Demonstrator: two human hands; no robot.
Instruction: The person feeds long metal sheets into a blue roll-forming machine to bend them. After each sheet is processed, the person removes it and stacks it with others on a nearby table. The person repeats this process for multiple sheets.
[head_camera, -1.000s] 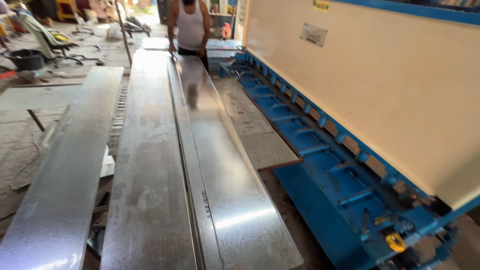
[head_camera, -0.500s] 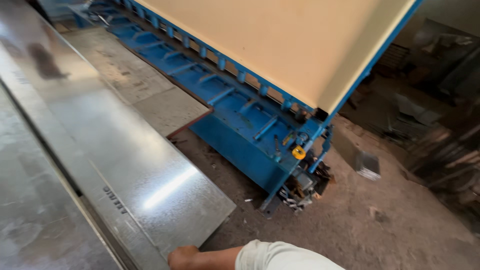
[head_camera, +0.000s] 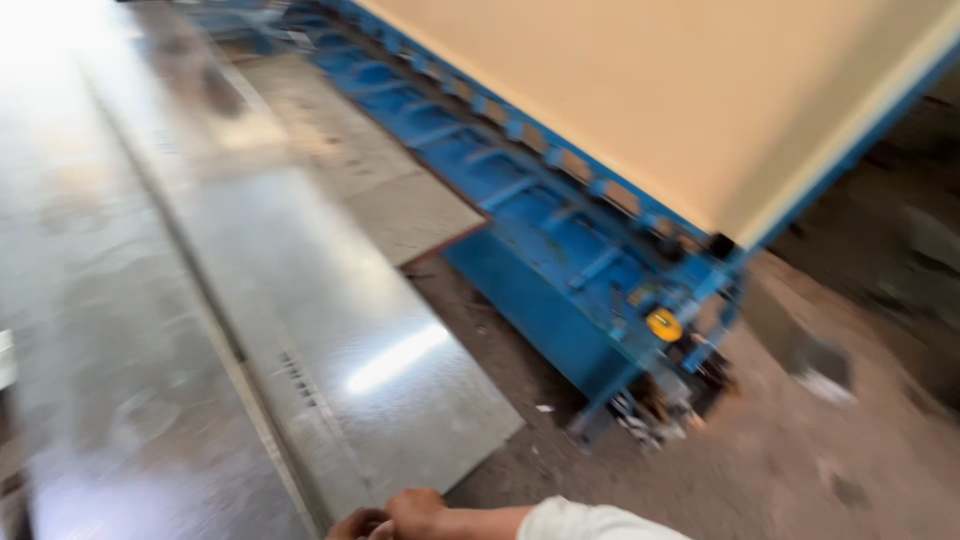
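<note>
Right hand (head_camera: 405, 512) at metal sheet (head_camera: 340, 330) near edge, blue machine (head_camera: 560, 260) beside

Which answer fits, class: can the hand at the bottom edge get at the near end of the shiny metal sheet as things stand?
Probably yes: the hand already sits at the near end of the metal sheet, with nothing between them.

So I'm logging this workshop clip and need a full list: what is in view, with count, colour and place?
metal sheets: at least two long ones, shiny grey, overlapping, left half, running into the distance
flat panel: one, dull grey, on the ground between sheets and machine
machine: one, blue frame with large cream panel, upper right
round yellow part: one, at the machine's near corner
dirt floor: brown, lower right
hand: one, at the sheet's near edge, bottom centre; which hand is unclear
sleeve: one, white, bottom edge
</note>
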